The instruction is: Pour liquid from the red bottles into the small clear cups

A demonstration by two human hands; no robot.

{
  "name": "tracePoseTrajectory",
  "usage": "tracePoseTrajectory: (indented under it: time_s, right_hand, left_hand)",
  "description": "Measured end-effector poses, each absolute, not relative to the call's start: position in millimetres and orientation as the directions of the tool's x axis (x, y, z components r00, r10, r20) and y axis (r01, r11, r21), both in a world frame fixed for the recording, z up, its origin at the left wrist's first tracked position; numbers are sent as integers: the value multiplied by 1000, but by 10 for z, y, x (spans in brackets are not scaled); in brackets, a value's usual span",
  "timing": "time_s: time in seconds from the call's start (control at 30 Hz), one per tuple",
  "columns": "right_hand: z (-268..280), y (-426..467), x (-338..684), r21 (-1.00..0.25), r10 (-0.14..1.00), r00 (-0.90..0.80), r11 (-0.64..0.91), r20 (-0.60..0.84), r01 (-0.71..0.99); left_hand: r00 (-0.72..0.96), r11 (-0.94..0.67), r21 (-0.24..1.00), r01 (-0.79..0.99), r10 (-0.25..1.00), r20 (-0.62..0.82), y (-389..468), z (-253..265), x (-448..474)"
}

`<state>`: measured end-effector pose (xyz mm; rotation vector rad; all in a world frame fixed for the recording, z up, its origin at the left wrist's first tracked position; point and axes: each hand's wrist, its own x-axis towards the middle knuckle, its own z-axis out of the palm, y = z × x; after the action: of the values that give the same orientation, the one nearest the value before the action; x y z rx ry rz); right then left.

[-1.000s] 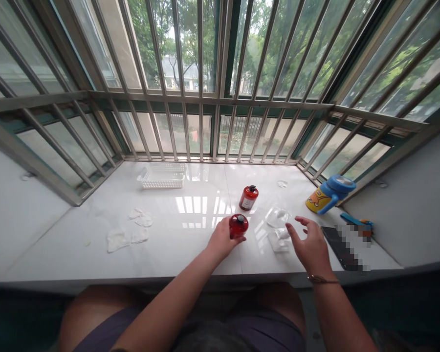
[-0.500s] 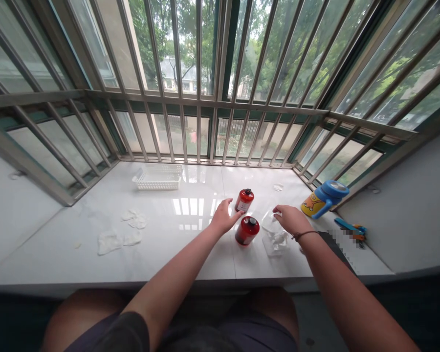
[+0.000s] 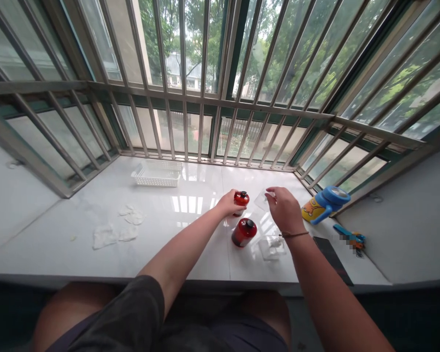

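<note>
My left hand [image 3: 229, 204] is wrapped round the farther red bottle [image 3: 242, 197], which has a black cap and stands on the white sill. A second red bottle [image 3: 244, 232], also black-capped, stands closer to me and touches neither hand. To the right, my right hand [image 3: 280, 204] pinches a small, clear, thin plastic piece [image 3: 263, 199] between thumb and fingers, a little to the right of the held bottle. Below that hand, crumpled clear plastic [image 3: 272, 247] lies on the sill.
A white perforated basket [image 3: 157, 175] sits at the back left. Several white wipes [image 3: 104, 236] lie at the left. At the right stand a blue and yellow cup [image 3: 324, 204], blue-orange scissors-like tools [image 3: 349, 234] and a dark flat object [image 3: 332, 259]. Metal bars [image 3: 205, 102] line the window.
My left hand has closed round the farther bottle. My right hand has moved left and away from me with the clear plastic piece, leaving the crumpled plastic behind.
</note>
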<state>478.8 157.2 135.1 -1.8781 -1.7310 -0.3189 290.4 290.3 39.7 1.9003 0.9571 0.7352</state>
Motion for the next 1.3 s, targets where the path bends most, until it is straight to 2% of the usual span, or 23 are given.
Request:
tracePoseTrajectory:
  time_s: [0.07, 0.17, 0.27, 0.37, 0.5, 0.63, 0.73, 0.83, 0.9, 0.97, 1.03, 1.1, 1.3]
  right_hand:
    - [1552, 1471, 4532, -299, 715, 100, 157, 692, 941]
    - [1711, 1243, 4065, -330, 649, 22, 357, 761, 874]
    - [1585, 1042, 3592, -382, 697, -75, 476, 713, 792]
    - [1215, 962, 3230, -442, 785, -175, 500, 594, 745]
    - [689, 1024, 3019, -489, 851, -205, 456, 483, 744]
    - [468, 1075, 3057, -460, 857, -187, 427, 480, 778]
    - [468, 999, 3179, -403, 815, -167, 439, 555, 803]
    - [435, 890, 3340, -372, 716, 41, 312, 697, 874]
    - [343, 865, 3452, -459, 670, 248, 156, 699, 875]
    - [209, 907, 3555, -595, 682, 418, 32, 601, 803]
    - [73, 1021, 3642, -708, 713, 513, -34, 477, 705]
    - [-24, 1201, 3714, -762, 733, 537, -39, 418, 646]
    - [-23, 1969, 3864, -785, 786, 481, 9, 389, 620]
  left_hand:
    - [501, -334, 881, 333, 855, 135, 2845, 384, 2651]
    - [432, -330, 878, 346, 887, 163, 2721, 343, 2119]
    - [359, -310, 876, 370, 917, 173, 2558, 297, 1481]
    - [242, -272, 875, 400, 952, 186, 2345, 260, 843]
    - [119, -184, 877, 444, 982, 146, 2011, 232, 167]
    - [73, -86, 888, 451, 996, 60, 1757, 194, -187]
    - [91, -113, 900, 421, 992, 82, 1681, 173, -243]
    - [109, -213, 888, 407, 977, 184, 1690, 225, -162]
    - [101, -250, 892, 376, 968, 229, 1730, 295, -61]
    - [72, -239, 903, 357, 971, 229, 1782, 357, 48]
    - [40, -209, 905, 370, 977, 209, 1829, 387, 143]
    - [11, -182, 903, 389, 981, 193, 1854, 382, 209]
    - [-35, -178, 900, 397, 977, 208, 1804, 343, 259]
